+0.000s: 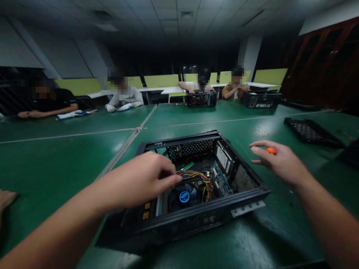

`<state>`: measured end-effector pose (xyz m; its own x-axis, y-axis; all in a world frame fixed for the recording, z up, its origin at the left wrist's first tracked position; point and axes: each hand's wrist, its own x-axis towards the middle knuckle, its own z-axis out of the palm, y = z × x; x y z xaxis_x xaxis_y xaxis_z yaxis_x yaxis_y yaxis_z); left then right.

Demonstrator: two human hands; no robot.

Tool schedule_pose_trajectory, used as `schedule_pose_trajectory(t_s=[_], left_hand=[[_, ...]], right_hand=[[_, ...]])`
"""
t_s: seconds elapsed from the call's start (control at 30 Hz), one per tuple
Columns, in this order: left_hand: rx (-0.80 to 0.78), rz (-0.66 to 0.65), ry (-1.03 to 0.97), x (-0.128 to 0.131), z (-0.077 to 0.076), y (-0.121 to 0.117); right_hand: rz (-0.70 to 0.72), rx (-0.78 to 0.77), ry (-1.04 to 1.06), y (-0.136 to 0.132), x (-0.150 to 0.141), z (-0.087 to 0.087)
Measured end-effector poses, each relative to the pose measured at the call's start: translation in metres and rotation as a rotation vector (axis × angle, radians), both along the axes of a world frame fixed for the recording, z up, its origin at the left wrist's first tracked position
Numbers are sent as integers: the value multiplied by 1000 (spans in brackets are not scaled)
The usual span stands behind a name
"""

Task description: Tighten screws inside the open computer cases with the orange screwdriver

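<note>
An opened black computer case (241, 200) lies on its side in front of me. Inside are a cooling fan (184, 197) with a blue emblem, a bundle of coloured wires (206, 179), a blue circuit board (220, 181) and a silver drive (223, 156). My left hand (151, 177) reaches over the case's left side, its fingers curled and thumb tip just above the fan; anything pinched there is hidden. Right of the case, my right hand (276, 160) is held above the table, curled around an orange-handled tool (271, 150). Most of the tool is hidden by the hand.
The green table (56, 164) has raised seams. A black perforated panel (312, 130) lies at right. Across the table, several people sit, two behind other computer cases (201, 100). Another person's hand (6, 198) shows at the left edge.
</note>
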<state>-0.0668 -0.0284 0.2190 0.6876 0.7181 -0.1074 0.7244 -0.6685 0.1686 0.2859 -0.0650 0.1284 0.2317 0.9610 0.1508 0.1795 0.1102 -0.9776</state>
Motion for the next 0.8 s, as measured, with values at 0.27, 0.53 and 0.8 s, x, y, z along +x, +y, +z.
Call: schedule_pose_trajectory(t_s=[0.27,0.53,0.8], left_hand=[[-98,131,397,109,-68,1],[-221,337,57,57,-41,19],[-173,512,-171,30,-31,53]], right_hand=[[340,-195,436,-12,-11,-68],[287,-161,361,-31,-26,-56],[498,-28,424,-72,-142,-53]])
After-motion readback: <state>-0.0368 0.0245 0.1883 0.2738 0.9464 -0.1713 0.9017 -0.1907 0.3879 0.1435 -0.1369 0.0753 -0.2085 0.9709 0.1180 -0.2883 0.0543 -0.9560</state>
